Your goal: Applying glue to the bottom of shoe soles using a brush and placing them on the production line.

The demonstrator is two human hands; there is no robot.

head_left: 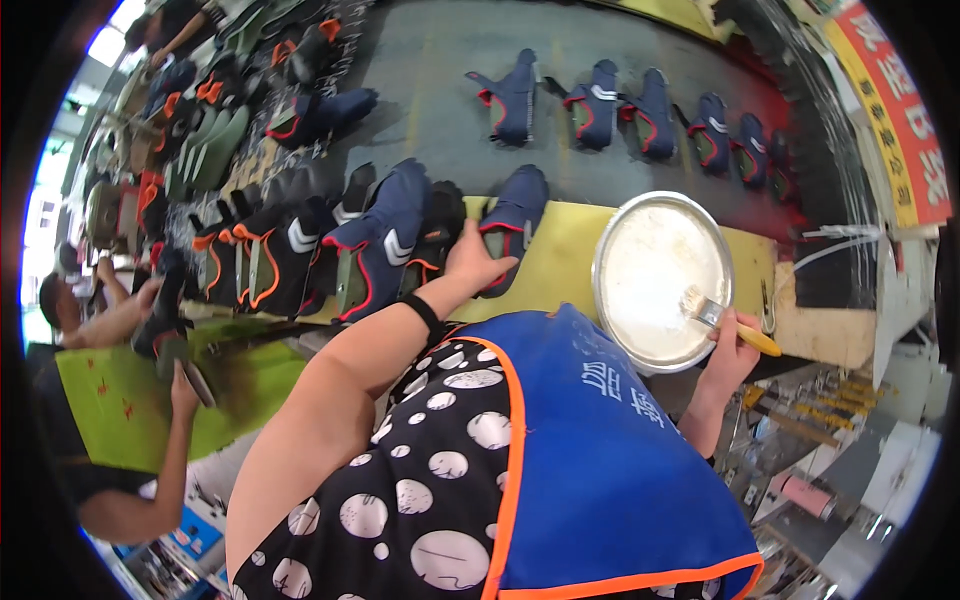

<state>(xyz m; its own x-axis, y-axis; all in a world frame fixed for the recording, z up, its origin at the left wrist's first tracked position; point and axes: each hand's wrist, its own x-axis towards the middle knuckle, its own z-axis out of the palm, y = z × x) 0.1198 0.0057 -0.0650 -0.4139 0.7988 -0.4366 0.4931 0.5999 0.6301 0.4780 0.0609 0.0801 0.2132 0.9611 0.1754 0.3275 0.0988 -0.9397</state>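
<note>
My left hand (480,262) grips a navy shoe upper (518,208) with red trim, its thumb on the near part and its other fingers along the left side. The shoe upper rests at the yellow board's edge, toe pointing away. My right hand (733,352) is closed around a flat brush (757,338) with a yellow handle and a metal ferrule. The brush's bristles sit in white paste inside a round metal bowl (599,262) to the right. Just left of my left hand stand more shoe uppers, a large navy one (385,235) with red edging among them.
A yellow board (568,228) lies under the bowl. Beyond it, a dark conveyor belt (430,130) carries several navy shoe uppers (593,105). Black and orange uppers (275,250) crowd the left. At far left, a co-worker's hands (183,392) hold a dark shoe over a green surface (110,400).
</note>
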